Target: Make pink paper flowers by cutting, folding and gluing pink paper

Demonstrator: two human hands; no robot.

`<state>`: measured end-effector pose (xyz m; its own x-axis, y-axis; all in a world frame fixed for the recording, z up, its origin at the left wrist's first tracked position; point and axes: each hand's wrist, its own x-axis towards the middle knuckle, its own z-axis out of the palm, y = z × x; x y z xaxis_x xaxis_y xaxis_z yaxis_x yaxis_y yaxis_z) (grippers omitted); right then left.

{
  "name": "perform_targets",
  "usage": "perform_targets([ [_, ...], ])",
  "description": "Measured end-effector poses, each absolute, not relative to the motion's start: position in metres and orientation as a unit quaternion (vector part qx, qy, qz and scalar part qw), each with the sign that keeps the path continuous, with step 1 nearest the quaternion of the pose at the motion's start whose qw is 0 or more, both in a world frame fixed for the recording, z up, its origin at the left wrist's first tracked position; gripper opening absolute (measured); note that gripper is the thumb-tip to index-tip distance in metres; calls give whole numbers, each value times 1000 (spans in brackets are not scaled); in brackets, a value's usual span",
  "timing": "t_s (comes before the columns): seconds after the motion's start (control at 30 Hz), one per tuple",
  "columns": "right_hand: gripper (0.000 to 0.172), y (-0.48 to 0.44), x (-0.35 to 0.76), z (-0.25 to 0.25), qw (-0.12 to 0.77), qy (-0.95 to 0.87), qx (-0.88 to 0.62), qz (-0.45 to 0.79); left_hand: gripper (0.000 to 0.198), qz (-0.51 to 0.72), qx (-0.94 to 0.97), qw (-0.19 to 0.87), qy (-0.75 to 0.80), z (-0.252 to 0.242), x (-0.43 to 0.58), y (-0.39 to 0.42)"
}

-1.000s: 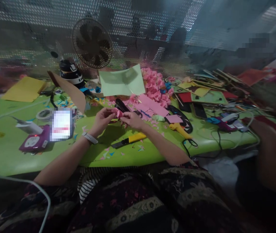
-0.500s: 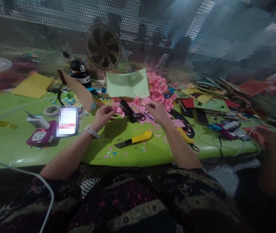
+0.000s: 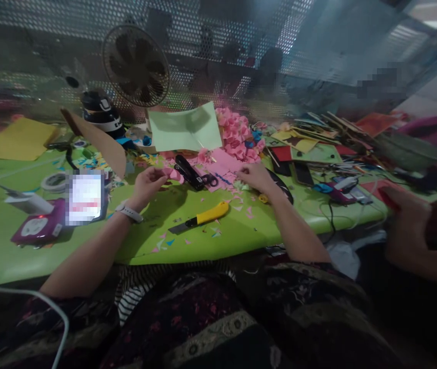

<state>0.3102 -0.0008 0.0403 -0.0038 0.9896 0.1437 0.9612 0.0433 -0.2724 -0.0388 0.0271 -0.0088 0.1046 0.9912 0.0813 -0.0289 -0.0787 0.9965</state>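
Observation:
My left hand [image 3: 147,183] is closed on a small folded pink paper piece [image 3: 175,175], held just above the green table [image 3: 11,251]. A white watch sits on that wrist. My right hand [image 3: 252,177] reaches to the right and rests over pink paper scraps [image 3: 224,165], beside a black-handled tool. Its fingers are curled downward; what they touch is hidden. A yellow utility knife [image 3: 202,218] lies between my two arms. A black stapler [image 3: 185,170] lies between my hands.
A pile of pink paper flowers [image 3: 237,134] and a pale green sheet [image 3: 183,132] lie behind my hands. A fan [image 3: 136,66] stands at the back. A phone [image 3: 84,198] lies left. Paper stacks and cables crowd the right, where another person's hand [image 3: 405,225] is.
My right hand let go of the pink piece and moved right onto the pink scraps. My left hand kept the piece. The view swung about.

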Motion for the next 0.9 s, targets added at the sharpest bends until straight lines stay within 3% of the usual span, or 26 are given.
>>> perform_targets([
  [0.23, 19, -5, 333, 40, 163, -685, -709, 34, 30, 500, 541, 508, 447, -8, -38, 26],
  [0.5, 22, -2, 307, 37, 110, -722, -682, 45, 30, 528, 535, 502, 429, -12, -41, 30],
  [0.7, 24, -10, 309, 47, 82, -722, -686, 41, 31, 616, 461, 490, 410, -3, -43, 33],
  [0.9, 23, -12, 326, 54, 86, -715, -693, 15, 31, 612, 448, 503, 415, -2, -42, 33],
])
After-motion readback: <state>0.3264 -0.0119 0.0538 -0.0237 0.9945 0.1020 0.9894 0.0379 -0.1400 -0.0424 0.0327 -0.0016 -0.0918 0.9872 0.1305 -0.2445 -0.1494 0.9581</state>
